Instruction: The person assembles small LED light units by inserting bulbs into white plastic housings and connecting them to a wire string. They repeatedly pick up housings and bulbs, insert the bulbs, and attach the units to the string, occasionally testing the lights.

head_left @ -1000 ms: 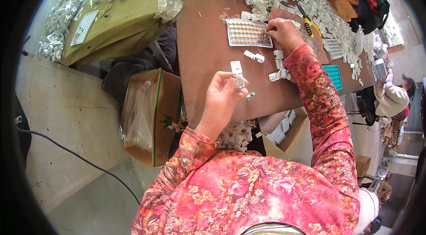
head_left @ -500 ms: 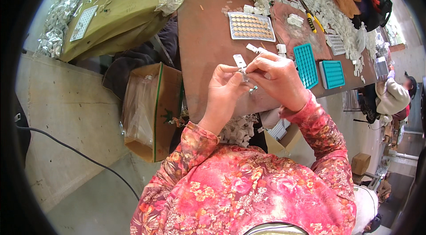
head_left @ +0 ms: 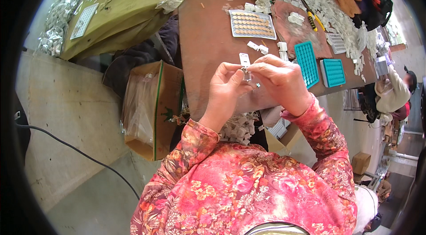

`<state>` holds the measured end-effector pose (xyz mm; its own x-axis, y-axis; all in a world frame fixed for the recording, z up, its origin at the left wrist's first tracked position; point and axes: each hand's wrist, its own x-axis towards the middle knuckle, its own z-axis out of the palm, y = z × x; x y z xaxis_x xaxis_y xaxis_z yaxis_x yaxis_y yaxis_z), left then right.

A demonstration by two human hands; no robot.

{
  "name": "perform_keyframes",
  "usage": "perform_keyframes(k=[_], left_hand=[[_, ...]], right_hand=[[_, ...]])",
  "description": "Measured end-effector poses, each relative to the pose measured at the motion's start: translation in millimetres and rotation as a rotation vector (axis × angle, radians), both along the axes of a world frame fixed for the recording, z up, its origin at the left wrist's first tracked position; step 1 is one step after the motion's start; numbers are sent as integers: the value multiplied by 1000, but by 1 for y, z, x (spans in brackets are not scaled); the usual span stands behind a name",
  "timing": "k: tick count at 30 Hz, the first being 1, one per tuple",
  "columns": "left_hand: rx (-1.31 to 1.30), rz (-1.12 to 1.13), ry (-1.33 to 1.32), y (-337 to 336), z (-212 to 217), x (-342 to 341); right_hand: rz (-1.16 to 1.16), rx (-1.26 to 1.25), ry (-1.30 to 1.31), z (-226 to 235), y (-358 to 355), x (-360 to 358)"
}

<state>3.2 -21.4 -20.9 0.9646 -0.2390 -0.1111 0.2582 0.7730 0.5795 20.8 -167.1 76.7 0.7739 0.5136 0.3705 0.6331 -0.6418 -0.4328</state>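
Note:
Above the table's near edge, my left hand (head_left: 225,87) pinches a small white plastic piece (head_left: 244,59) between thumb and fingers. Its flat white end stands up above the fingertips, and a shiny, clear-looking part shows below. The fingers of my right hand (head_left: 280,76) close on the same piece from the right. A tiny teal bit (head_left: 258,85) shows just under the fingers; I cannot tell what it belongs to. Beyond my hands lie loose white plastic pieces (head_left: 258,47) and a pale tray (head_left: 254,36) of round tan discs in rows.
On the right are two teal trays (head_left: 306,64) (head_left: 333,73), a pink cloth (head_left: 306,35) and a yellow-handled tool (head_left: 312,22). White parts (head_left: 341,24) heap along the far side. A cardboard box (head_left: 160,110) stands left of the brown table (head_left: 199,35). Another person (head_left: 392,93) is at far right.
The white piece in my hands has turned more upright and its shiny lower part now shows. My right fingers have shifted slightly, uncovering the loose white pieces behind them.

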Motion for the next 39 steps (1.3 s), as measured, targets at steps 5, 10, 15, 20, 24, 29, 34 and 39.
perform_keyframes(k=[5, 10, 15, 20, 24, 29, 34, 39], left_hand=[[-25, -26, -20, 0, -4, 0], [-40, -31, -2, 0, -5, 1], [-99, 6, 40, 0, -2, 0], [-75, -38, 34, 2, -2, 1], [-90, -25, 15, 2, 1, 2], [-94, -25, 24, 1, 1, 1], [-117, -35, 13, 2, -1, 2], [-105, -9, -15, 2, 0, 1]], right_hand=[[-42, 137, 23, -4, 4, 6], [-25, 95, 31, -11, 1, 6], [92, 6, -343, -31, 0, 2], [-379, 208, -32, -33, -46, 55], [-434, -313, -107, -44, -73, 114], [-404, -230, -93, -73, -85, 122], [-422, -2, 68, -57, -74, 120], [-148, 214, 124, -19, -39, 53]])
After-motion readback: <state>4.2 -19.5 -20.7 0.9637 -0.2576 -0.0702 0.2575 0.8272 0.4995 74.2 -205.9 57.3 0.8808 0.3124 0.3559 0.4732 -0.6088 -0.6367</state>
